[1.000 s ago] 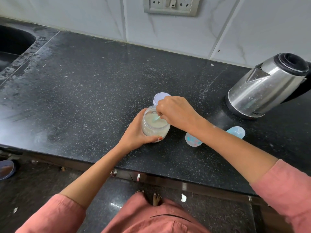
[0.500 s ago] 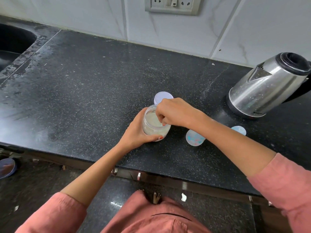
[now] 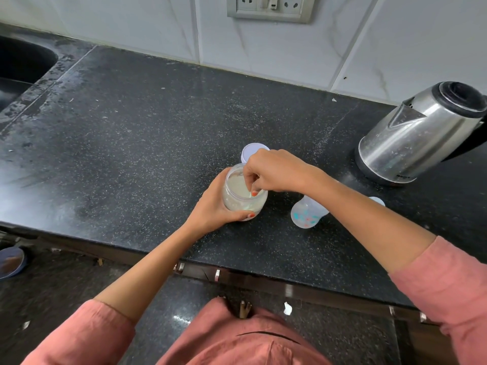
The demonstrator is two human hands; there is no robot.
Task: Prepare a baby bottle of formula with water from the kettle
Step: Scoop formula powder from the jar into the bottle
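Observation:
A clear jar of pale formula powder (image 3: 238, 192) stands open on the black counter (image 3: 131, 143). My left hand (image 3: 217, 206) grips its side. My right hand (image 3: 274, 171) reaches into the jar's mouth, fingers pinched on a thin pale scoop handle that is mostly hidden. The jar's white lid (image 3: 251, 152) lies just behind. A clear baby bottle (image 3: 307, 213) with blue and red marks stands to the right, partly under my right forearm. A pale blue bottle cap (image 3: 377, 201) peeks out beyond the arm. The steel kettle (image 3: 419, 135) stands at the far right.
A dark sink (image 3: 18, 67) is sunk in the counter at the far left. A wall socket (image 3: 271, 7) sits on the tiled wall behind. Below the counter edge lie the floor and a dark bowl (image 3: 10, 262).
My right hand has dipped deeper into the jar, and the blue-tinted scoop seen above the powder a second ago is now mostly hidden. My left hand keeps its hold on the jar.

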